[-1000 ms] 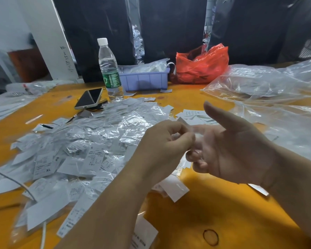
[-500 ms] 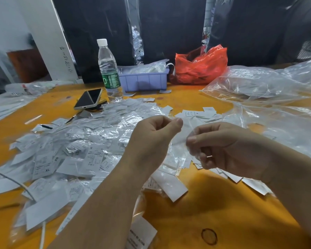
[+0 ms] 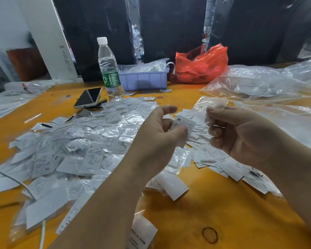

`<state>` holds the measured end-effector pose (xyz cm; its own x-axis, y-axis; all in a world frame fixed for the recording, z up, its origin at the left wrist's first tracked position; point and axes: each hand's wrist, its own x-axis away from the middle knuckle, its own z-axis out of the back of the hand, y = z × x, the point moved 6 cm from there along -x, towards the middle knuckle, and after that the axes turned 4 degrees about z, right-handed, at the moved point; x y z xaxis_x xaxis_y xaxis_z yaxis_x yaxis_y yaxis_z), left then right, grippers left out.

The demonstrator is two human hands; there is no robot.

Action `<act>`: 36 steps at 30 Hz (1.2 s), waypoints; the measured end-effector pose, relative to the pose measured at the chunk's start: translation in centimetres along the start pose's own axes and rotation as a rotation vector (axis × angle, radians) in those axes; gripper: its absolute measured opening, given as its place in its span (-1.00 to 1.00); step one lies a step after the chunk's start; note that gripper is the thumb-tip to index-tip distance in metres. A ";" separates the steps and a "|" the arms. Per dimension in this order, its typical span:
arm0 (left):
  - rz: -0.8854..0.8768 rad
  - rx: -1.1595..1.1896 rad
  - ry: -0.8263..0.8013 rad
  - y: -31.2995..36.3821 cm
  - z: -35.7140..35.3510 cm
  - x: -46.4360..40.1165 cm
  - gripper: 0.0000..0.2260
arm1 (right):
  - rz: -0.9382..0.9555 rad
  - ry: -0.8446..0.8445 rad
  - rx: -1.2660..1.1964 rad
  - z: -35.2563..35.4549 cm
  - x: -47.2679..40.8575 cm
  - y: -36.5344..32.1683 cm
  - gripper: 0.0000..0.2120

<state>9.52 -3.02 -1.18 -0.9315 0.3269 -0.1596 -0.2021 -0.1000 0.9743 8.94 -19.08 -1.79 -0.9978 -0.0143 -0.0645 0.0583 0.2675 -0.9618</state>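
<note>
Label [image 3: 184, 124] marked M, pinched between the thumb and fingers of my left hand [image 3: 156, 133], hangs above the orange table [image 3: 196, 209] at the middle of the view, printed face toward me. My right hand [image 3: 241, 135], at three o'clock from it, curls round a small clear sleeve [image 3: 202, 116], fingertips nipping the film. Label and sleeve are just beside each other; I cannot tell whether they touch. A heap of bagged labels [image 3: 90, 137] spreads at nine o'clock, loose labels [image 3: 205, 153] lie at five o'clock below my right hand, and a water bottle [image 3: 109, 69] and phone [image 3: 89, 97] sit at eleven. To do this step well, I judge, the sleeve's mouth must be rubbed open first, then the label's leading edge fed in straight and flat, gripped close enough that the paper stays stiff. Thin film will likely cling and buckle; a slow, square entry should spare a creased label.
</note>
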 end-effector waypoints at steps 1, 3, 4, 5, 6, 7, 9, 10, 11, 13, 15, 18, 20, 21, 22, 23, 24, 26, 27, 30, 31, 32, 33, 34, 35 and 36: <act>0.004 0.014 -0.023 0.0 -0.2 0.1 -0.65 | 0.001 0.003 -0.003 0.1 0.0 0.0 -0.90; 0.009 0.038 -0.075 0.1 -0.6 0.2 -0.63 | 0.000 0.007 -0.007 0.1 -0.1 0.1 -0.88; 0.010 0.048 -0.101 0.1 -0.8 0.2 -0.62 | 0.000 0.010 -0.007 0.2 -0.1 0.1 -0.87; 0.011 0.056 -0.124 0.2 -1.0 0.2 -0.61 | -0.001 0.011 -0.004 0.2 -0.1 0.2 -0.87; 0.010 0.061 -0.142 0.2 -1.1 0.2 -0.60 | -0.003 0.011 -0.001 0.2 -0.1 0.2 -0.87; 0.010 0.065 -0.155 0.2 -1.1 0.2 -0.59 | -0.003 0.007 0.003 0.1 -0.1 0.2 -0.88; 0.011 0.059 -0.170 0.2 -1.2 0.2 -0.57 | -0.001 -0.003 0.015 0.0 -0.1 0.2 -0.91; 0.013 0.050 -0.175 0.2 -1.2 0.2 -0.57 | -0.001 -0.007 0.021 -0.1 -0.1 0.2 -0.90; 0.016 0.043 -0.178 0.2 -1.2 0.2 -0.57 | -0.002 -0.011 0.025 -0.2 0.0 0.3 -0.89; 0.021 0.041 -0.189 0.1 -1.2 0.2 -0.56 | -0.006 -0.017 0.031 -0.3 0.0 0.4 -0.88; 0.026 0.051 -0.200 0.0 -1.3 0.2 -0.56 | -0.007 -0.019 0.039 -0.4 0.1 0.4 -0.88; 0.028 0.059 -0.208 0.0 -1.3 0.1 -0.56 | -0.002 -0.013 0.062 -0.3 0.1 0.4 -0.86; 0.026 0.064 -0.214 0.1 -1.3 0.2 -0.55 | 0.000 0.001 0.086 -0.3 0.1 0.4 -0.85; 0.024 0.063 -0.218 0.1 -1.3 0.2 -0.54 | 0.001 0.008 0.099 -0.2 0.1 0.3 -0.85; 0.025 0.061 -0.223 0.1 -1.4 0.2 -0.53 | 0.002 0.011 0.112 -0.2 0.1 0.3 -0.85; 0.027 0.063 -0.228 0.1 -1.4 0.2 -0.53 | 0.004 0.011 0.123 -0.2 0.1 0.3 -0.84; 0.028 0.069 -0.233 0.1 -1.5 0.3 -0.53 | 0.004 0.008 0.130 -0.3 0.1 0.3 -0.85; 0.031 0.075 -0.233 0.1 -1.5 0.3 -0.52 | 0.000 -0.008 0.133 -0.4 0.2 0.3 -0.85; 0.032 0.074 -0.229 0.1 -1.4 0.2 -0.52 | -0.004 -0.023 0.131 -0.5 0.2 0.3 -0.84; 0.050 0.081 -0.213 -0.1 -1.2 0.1 -0.53 | -0.012 -0.067 0.134 -0.9 0.3 0.2 -0.82; 0.058 0.079 -0.209 -0.2 -1.1 0.0 -0.53 | -0.010 -0.076 0.133 -1.0 0.4 0.2 -0.82; 0.068 0.076 -0.206 -0.2 -1.1 0.0 -0.53 | -0.008 -0.083 0.132 -1.0 0.4 0.1 -0.82; 0.079 0.073 -0.203 -0.3 -1.1 0.0 -0.53 | -0.004 -0.087 0.133 -1.0 0.4 0.1 -0.82; 0.089 0.069 -0.199 -0.4 -1.0 0.0 -0.53 | -0.001 -0.090 0.136 -1.0 0.4 0.0 -0.82; 0.096 0.068 -0.195 -0.4 -1.0 0.0 -0.54 | 0.001 -0.091 0.144 -1.0 0.4 0.0 -0.82; 0.102 0.071 -0.191 -0.4 -1.0 0.0 -0.55 | 0.002 -0.091 0.155 -0.9 0.4 -0.1 -0.82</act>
<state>9.33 -3.89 -1.76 -0.8703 0.4914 -0.0330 -0.0815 -0.0776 0.9936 8.51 -18.21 -1.50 -0.9912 -0.1028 -0.0835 0.0715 0.1159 -0.9907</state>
